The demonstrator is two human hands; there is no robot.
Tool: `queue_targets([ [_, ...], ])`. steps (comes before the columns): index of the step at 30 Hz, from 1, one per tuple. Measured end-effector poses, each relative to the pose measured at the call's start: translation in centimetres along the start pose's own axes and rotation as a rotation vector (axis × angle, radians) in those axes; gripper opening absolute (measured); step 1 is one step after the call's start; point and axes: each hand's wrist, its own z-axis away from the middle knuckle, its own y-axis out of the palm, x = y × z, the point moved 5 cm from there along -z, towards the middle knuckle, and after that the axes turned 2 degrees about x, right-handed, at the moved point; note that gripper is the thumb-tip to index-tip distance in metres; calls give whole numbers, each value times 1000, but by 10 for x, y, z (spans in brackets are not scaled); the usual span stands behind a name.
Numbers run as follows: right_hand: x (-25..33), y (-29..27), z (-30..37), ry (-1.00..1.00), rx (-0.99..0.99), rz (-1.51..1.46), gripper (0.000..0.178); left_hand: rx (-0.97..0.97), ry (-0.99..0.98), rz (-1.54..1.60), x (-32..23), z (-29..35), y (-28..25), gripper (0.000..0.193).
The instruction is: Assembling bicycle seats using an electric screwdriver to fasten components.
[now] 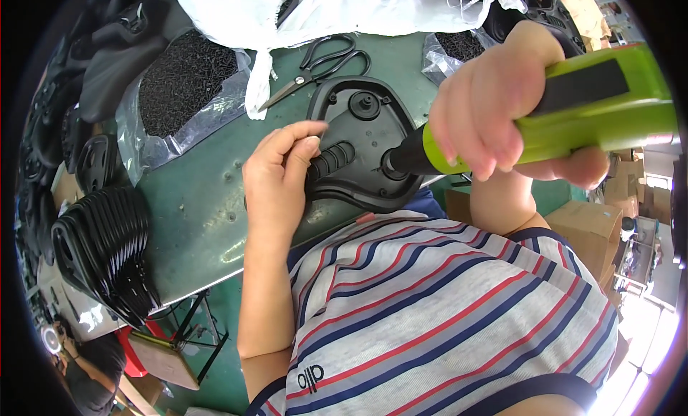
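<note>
A black plastic shell lies hollow side up at the table's front edge, with round posts and a ribbed section inside. My right hand is wrapped round a green power screwdriver, held nearly level above the shell. Its black nose points down-left at the round post on the shell's right side; whether the tip touches is hidden. Over the shell's left side is my left hand, thumb and index finger drawn together in a pinch. What they hold, if anything, is too small to make out.
Scissors lie behind the shell. Clear bags of small black screws sit back left and behind my right hand. A stack of black plastic parts stands left. White sacking covers the back. Another person's arm shows lower left.
</note>
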Motion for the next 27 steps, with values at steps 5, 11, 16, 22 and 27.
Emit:
queue_targets([
  [5,-5,15,8,183,124,-85,58,180,-90,404,4,-3,33,14],
  [11,-17,30,19,104,89,23,59,247,-42,276,1,-19,48,16],
  [16,-11,42,19,244,130,178,57,246,-88,321,4,-20,47,16],
  [22,-7,62,-9,167,70,77,43,260,-123,383,6,-19,51,14],
  [27,-18,59,-16,188,117,27,44,231,12,238,11,-18,51,17],
])
